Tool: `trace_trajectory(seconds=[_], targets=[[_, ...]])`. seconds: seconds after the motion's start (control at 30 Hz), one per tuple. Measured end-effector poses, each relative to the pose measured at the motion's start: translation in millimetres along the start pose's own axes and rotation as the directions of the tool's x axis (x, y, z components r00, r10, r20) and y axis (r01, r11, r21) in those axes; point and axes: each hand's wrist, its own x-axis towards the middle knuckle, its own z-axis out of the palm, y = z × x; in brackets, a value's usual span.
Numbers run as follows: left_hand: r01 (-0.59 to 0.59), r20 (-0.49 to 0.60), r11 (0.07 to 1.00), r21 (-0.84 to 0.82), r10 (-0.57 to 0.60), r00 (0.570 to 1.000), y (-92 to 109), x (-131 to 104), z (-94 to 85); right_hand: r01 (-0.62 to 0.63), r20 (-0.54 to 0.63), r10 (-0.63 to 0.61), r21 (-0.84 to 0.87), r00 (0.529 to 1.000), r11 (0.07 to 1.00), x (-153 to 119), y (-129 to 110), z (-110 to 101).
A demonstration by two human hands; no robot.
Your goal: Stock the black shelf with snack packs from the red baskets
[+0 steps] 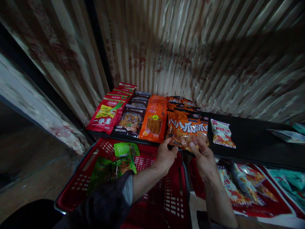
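An orange and black snack bag [187, 125] lies at the front of a row of like bags on the black shelf [252, 140]. At its lower left edge is my left hand [165, 156], with thumb and fingers closed on the bag. My right hand [205, 156] grips its lower right part, the thumb on top. Just left of it lies an orange packet with a stick-snack picture [154, 122]. To the right, apart from the bag, a small white and red snack packet [222, 133] lies flat on the shelf.
Brown packets [130, 119] and red packets [107, 114] form rows at the shelf's left end. Below, a red basket [172, 190] holds green packets [124, 165]. Further right are snack bags [247, 184] in a red container. Corrugated sheeting [152, 47] stands behind.
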Motion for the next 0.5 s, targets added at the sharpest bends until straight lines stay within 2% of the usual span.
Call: trace_trajectory(seconds=[0.27, 0.5], targets=[[-0.047, -0.012, 0.998, -0.038, 0.046, 0.999, -15, 6, -12.1, -0.037, 0.018, 0.038, -0.01, 0.999, 0.999, 2, 18, 4], [-0.066, -0.052, 0.997, -0.029, 0.065, 0.997, -12, 11, -19.1, -0.042, 0.062, 0.043, -0.008, 0.997, 0.999, 2, 24, 8]])
